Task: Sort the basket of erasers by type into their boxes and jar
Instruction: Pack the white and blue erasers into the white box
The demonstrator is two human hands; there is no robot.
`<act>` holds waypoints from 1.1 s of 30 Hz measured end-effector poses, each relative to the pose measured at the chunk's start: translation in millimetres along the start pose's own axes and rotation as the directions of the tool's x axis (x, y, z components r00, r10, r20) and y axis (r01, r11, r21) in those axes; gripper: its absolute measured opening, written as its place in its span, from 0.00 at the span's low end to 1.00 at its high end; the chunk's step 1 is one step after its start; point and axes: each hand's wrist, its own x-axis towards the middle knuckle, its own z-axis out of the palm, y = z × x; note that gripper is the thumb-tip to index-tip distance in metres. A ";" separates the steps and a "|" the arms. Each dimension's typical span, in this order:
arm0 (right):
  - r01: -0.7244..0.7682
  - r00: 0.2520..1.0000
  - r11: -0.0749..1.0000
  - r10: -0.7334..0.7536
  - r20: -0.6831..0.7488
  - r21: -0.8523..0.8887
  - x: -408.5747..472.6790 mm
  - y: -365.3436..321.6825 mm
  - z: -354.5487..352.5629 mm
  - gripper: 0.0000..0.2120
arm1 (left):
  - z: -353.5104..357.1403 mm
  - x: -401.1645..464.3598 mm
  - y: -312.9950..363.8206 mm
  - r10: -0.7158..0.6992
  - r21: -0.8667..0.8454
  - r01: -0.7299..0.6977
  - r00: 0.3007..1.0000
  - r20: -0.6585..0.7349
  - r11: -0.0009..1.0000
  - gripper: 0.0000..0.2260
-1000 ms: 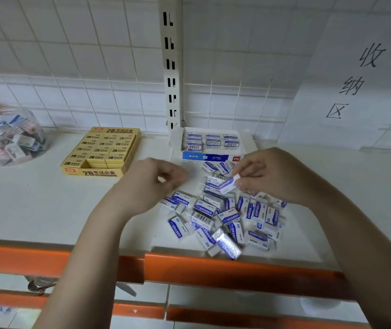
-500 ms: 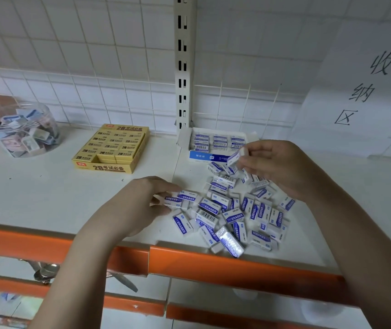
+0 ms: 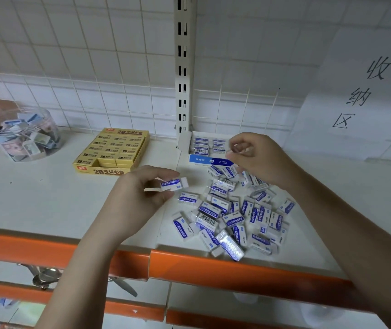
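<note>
Head view, centre of frame: left hand [image 3: 140, 198] fingers [image 3: 166, 170] curl round one blue-and-white eraser [image 3: 175, 184], thumb under, label reading ERASER, held just above the shelf [image 3: 35, 193]. Right hand [image 3: 258, 157], upper right of centre: fingers [image 3: 239, 141] curled and pinched together over the white box; a small pale edge shows at the fingertips, but whether it is an eraser I cannot tell. White box [image 3: 209, 160] sits behind the hands against the slotted upright [image 3: 183, 67], rows of the same erasers inside, blue front panel. Loose pile of erasers [image 3: 232, 214] spreads below and right of the box, toward the orange shelf edge [image 3: 213, 264]. Yellow box [image 3: 112, 151], left of centre, nearly filled with yellow erasers, one gap at its front. Clear jar [image 3: 21, 136], far left, holds mixed coloured erasers. Paper sign [image 3: 360, 91] with handwritten characters, upper right, on tiled wall.
</note>
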 end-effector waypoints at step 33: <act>0.081 0.962 0.989 -0.110 0.249 0.124 5.3 -53.2 18.4 0.05 | 11.8 35.7 27.6 -0.095 -0.310 0.086 0.995 -0.012 0.947 0.27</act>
